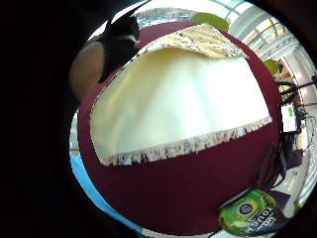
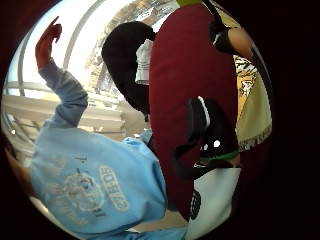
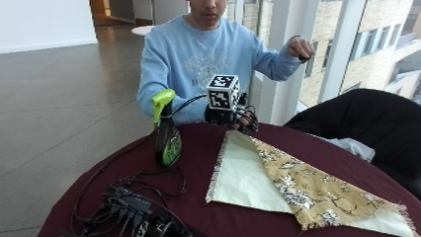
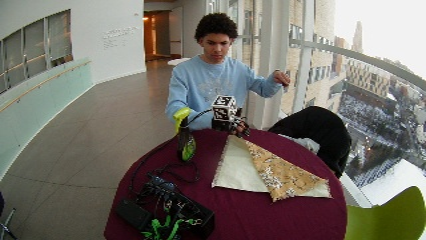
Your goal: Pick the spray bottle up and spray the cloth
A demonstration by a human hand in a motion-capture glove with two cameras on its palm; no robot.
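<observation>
Seated behind a round table [image 3: 217, 217] draped in dark red, in a light blue sweatshirt [image 3: 197, 59]. Gloved right hand [image 3: 231, 117] raised a little above the tabletop near the far edge, just over the near corner of the cloth [image 3: 263, 185], palm facing down toward the table, forearm reaching forward from the body. Fingers hanging down, loosely curled, closed on nothing (tips seem clear of the fabric, though whether they brush it cannot be told). Bare left hand [image 3: 301, 48] lifted at shoulder height beside the window, elbow bent, fingers drawn together. Spray bottle [image 3: 166, 129] standing upright on the table just to the right-hand side of the glove, apart from it, untouched: bright green trigger head on top, dark body with a green label. Cloth spread flat across the middle of the table, pale cream underside showing, one patterned yellow flap [image 3: 315, 190] folded back over it, fringe along the edges. Seen from the little-finger side of the palm, cream fabric [image 1: 183, 104] filling most of the view with the bottle's label [image 1: 250, 213] off at the table's rim. Tangle of black cables and a box [image 3: 131, 210] lying on the near side of the table. Dark jacket [image 3: 368, 118] heaped on a chair beside the table.
</observation>
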